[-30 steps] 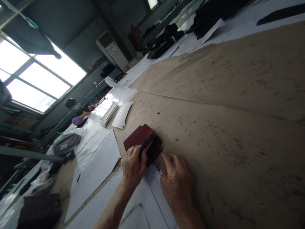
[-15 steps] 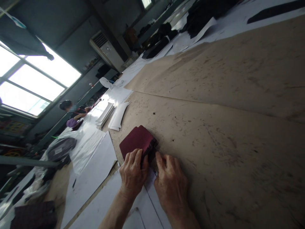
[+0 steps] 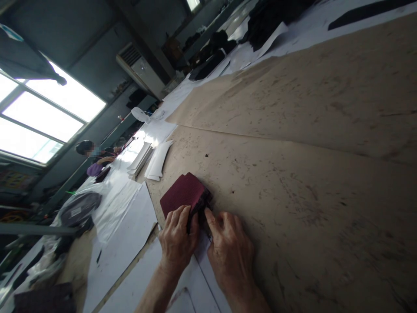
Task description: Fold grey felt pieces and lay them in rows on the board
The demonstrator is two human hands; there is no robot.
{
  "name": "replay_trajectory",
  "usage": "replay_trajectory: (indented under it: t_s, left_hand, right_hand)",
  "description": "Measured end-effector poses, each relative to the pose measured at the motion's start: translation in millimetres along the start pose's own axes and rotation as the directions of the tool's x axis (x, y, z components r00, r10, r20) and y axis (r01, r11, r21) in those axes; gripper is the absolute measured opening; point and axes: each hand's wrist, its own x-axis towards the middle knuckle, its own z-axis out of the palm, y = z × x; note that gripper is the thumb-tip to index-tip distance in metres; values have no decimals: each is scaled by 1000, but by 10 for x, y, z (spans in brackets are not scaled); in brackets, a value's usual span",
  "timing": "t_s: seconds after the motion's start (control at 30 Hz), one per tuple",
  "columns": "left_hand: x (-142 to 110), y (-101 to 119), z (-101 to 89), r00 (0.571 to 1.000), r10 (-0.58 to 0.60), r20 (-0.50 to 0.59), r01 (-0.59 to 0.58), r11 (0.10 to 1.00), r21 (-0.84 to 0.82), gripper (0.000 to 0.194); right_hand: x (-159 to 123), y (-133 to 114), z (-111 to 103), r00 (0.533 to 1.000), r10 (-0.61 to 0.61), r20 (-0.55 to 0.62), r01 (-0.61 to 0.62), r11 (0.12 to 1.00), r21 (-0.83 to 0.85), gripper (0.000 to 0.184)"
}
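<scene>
A maroon piece of fabric or leather (image 3: pixel 182 193) with a dark strip along its right edge lies on the brown paper in front of me. My left hand (image 3: pixel 180 232) is closed over the near side of it, thumb against the dark edge and fingers on top. From the right, my right hand (image 3: pixel 230 243) reaches the same dark edge with its index finger, the other fingers curled under. Its thumb is mostly hidden, and the fine detail between both hands is too dark to make out.
Brown paper (image 3: pixel 293 182) covers the table to the right. White sheets (image 3: pixel 125 230) lie under my forearms and to the left. Stacked white strips (image 3: pixel 158 161) sit beyond the maroon piece. Further left are a plastic-wrapped dark bundle (image 3: pixel 81 208) and a seated person (image 3: pixel 97 161).
The whole view has shifted slightly, so everything sits a little further left. Both hands stay at the dark edge of the maroon piece, with the right index finger still against it.
</scene>
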Motion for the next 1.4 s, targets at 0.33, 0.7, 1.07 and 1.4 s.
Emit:
replay_trajectory:
  t_s: [0.33, 0.7, 1.07, 1.4]
  left_hand:
    - [-6, -3, -3, 1000, -11, 17, 11, 1000, -9, 22]
    - [10, 11, -6, 999, -34, 33, 35, 999, -16, 17]
    - [13, 15, -9, 999, -39, 33, 40, 999, -36, 17]
    - [12, 4, -3, 998, -42, 48, 44, 998, -45, 18]
  right_hand:
    - [-7, -9, -7, 1000, -4, 19, 3, 999, 32, 47]
    - [0, -21, -17, 1000, 5, -11, -6, 1000, -23, 41]
    - [-22, -31, -23, 999, -31, 7, 31, 996, -89, 43]
    - [-8, -26, -18, 998, -16, 59, 21, 995, -93, 40]
